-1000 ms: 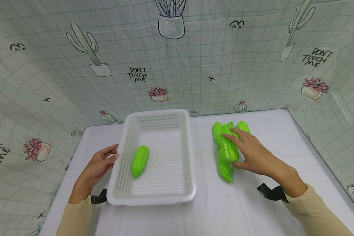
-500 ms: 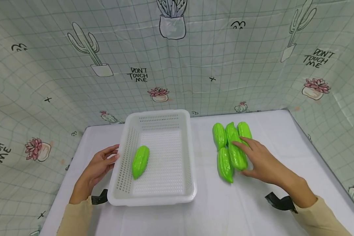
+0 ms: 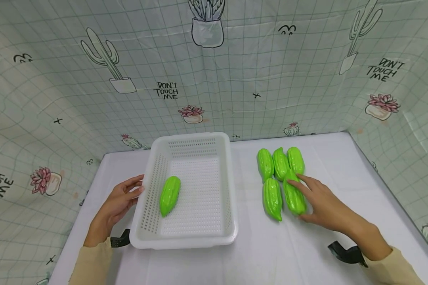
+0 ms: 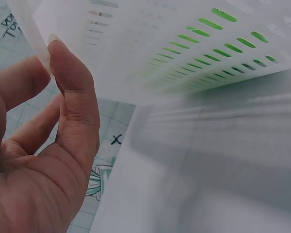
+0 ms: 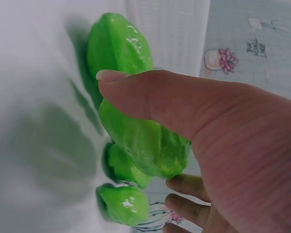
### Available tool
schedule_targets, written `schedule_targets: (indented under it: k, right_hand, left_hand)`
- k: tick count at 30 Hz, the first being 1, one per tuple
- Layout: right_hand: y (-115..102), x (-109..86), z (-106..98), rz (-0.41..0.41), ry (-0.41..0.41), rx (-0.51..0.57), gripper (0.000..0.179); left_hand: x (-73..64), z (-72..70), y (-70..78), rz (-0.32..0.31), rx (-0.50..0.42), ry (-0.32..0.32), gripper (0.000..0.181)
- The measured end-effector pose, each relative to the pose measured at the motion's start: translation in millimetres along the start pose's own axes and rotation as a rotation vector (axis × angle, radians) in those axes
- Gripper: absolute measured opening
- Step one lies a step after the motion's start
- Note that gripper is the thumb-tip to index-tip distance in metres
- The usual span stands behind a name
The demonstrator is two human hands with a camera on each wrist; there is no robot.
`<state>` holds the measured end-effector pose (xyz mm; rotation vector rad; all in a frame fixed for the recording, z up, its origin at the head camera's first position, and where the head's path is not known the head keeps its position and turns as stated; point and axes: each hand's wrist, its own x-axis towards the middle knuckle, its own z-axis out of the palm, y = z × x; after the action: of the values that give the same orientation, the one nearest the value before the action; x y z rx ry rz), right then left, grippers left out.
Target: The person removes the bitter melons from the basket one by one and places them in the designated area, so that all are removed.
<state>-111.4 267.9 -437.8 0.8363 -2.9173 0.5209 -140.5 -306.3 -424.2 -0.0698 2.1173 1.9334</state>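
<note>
A white perforated plastic basket (image 3: 185, 240) stands on the left of the table. Inside it lies one glossy, ridged green fruit (image 3: 169, 196). My left hand (image 3: 119, 200) holds the basket's left rim between thumb and fingertips; the left wrist view shows the thumb (image 4: 76, 92) up against the rim. To the right of the basket, my right hand (image 3: 326, 206) grips another ridged green fruit (image 3: 294, 198), thumb at its near end and fingers at its far end. In the right wrist view the thumb (image 5: 150, 94) crosses in front of this fruit (image 5: 140, 141).
Several like green fruits lie close beside the gripped one: one on its left (image 3: 272, 198) and a row behind, with a middle fruit (image 3: 280, 163). White cloth covers the table (image 3: 256, 253). A patterned curtain (image 3: 228, 67) surrounds its back and sides.
My right hand has brought its fruit from on top of the pile down toward me and to the right, uncovering the fruits beneath. The left hand and basket have stayed put.
</note>
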Motion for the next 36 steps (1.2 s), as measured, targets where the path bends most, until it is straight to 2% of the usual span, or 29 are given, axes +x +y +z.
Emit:
schedule_targets:
  k: [18, 25, 36]
  right_hand:
    - [5.9, -5.2, 19.3, -0.007, -0.031, -0.003, 0.101]
    - [7.1, -4.5, 22.5, -0.012, -0.035, -0.015, 0.102]
    - [8.5, -4.6, 25.6, -0.03, -0.025, -0.03, 0.104]
  left_hand:
    - [-0.9, 0.5, -1.9, -0.006, 0.018, 0.014, 0.067]
    - [-0.6, 0.3, -0.5, -0.002, -0.002, 0.008, 0.067]
    - [-1.5, 2.1, 1.1, 0.005, 0.026, 0.012, 0.066]
